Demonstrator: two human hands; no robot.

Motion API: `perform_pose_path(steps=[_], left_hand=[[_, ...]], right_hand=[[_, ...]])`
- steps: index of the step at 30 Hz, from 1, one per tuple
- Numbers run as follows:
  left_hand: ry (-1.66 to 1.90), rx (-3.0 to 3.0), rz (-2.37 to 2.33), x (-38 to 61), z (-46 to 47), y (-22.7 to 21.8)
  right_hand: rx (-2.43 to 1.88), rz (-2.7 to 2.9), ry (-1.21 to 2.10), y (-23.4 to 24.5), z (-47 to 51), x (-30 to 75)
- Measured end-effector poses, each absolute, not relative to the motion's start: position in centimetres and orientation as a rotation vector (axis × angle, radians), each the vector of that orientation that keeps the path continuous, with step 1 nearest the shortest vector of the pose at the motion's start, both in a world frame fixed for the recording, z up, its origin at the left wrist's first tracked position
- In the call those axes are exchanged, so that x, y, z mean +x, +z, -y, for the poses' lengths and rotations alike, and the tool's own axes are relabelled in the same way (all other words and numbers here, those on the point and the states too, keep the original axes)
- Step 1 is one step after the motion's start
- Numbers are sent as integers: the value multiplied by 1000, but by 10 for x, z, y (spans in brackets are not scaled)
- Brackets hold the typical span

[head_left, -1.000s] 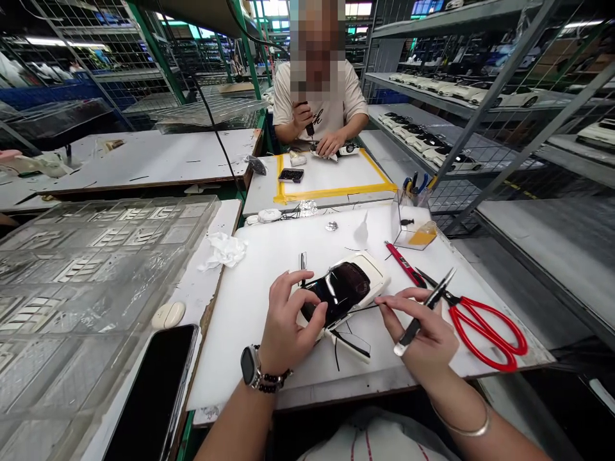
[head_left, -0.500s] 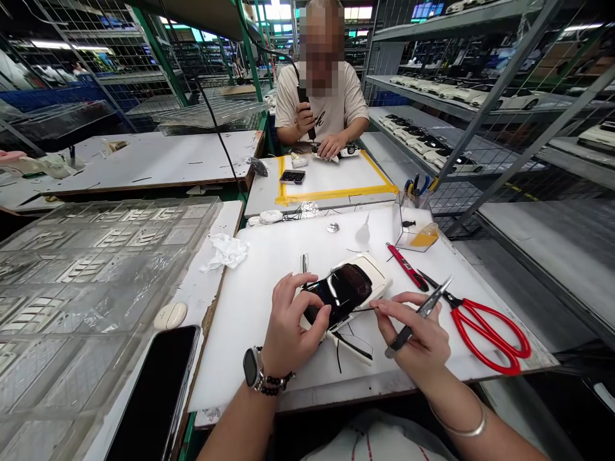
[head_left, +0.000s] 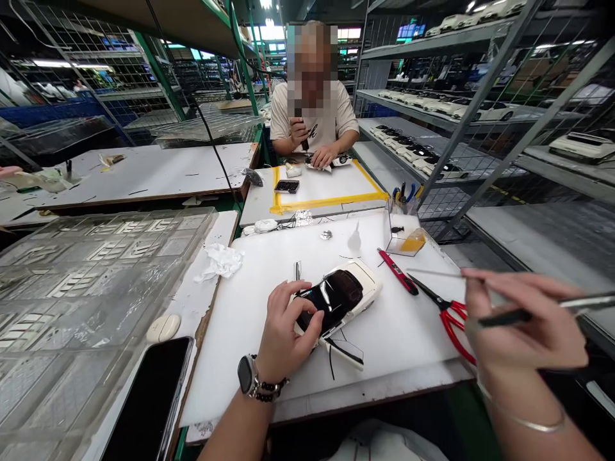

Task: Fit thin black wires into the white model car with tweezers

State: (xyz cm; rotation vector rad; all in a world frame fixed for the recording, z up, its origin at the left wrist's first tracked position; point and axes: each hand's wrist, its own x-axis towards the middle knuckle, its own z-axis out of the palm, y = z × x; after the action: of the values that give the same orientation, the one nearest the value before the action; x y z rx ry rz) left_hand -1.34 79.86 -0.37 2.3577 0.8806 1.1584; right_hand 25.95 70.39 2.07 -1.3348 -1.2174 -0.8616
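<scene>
A white model car [head_left: 361, 282] with a dark glossy roof lies on the white work mat, its doors spread outward. My left hand [head_left: 288, 320] is curled over the near left end of the car, thumb and fingers gripping it. To the right, off the car and above the scissors' handles, is my right hand [head_left: 528, 320], blurred by motion. Its fingertips pinch a thin dark strip [head_left: 435, 273] that points left. Tweezers [head_left: 589, 302] lie across the same hand, held by the curled fingers. A dark thin strip [head_left: 331, 362] hangs by the near open door [head_left: 346, 356].
Red-handled scissors [head_left: 449, 314] and a red utility knife [head_left: 398, 272] lie right of the car. A clear tool box [head_left: 406, 240] stands behind them. A phone [head_left: 148, 397] and compartment trays [head_left: 96, 288] are on the left. Across, a co-worker [head_left: 314, 121] handles another model car.
My right hand has swung away from the car to the right, carrying the thin strip and tweezers. My left hand stays on the car. The view has shifted slightly.
</scene>
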Motion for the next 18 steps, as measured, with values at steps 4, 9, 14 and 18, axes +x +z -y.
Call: perform_pose_path(steps=[4, 9, 14, 18], left_hand=[[1156, 2386, -880, -13, -800, -7], [1129, 2382, -903, -12, -804, -11], [1026, 2431, -741, -13, -806, -12], [808, 2601, -591, -13, -807, -15]], right_hand=[[-1482, 1118, -1116, 35, -738, 329], [-1707, 1043, -899, 30, -778, 372], [-1758, 1218, -844, 15, -804, 378], [-1769, 1379, -824, 15, -804, 372]])
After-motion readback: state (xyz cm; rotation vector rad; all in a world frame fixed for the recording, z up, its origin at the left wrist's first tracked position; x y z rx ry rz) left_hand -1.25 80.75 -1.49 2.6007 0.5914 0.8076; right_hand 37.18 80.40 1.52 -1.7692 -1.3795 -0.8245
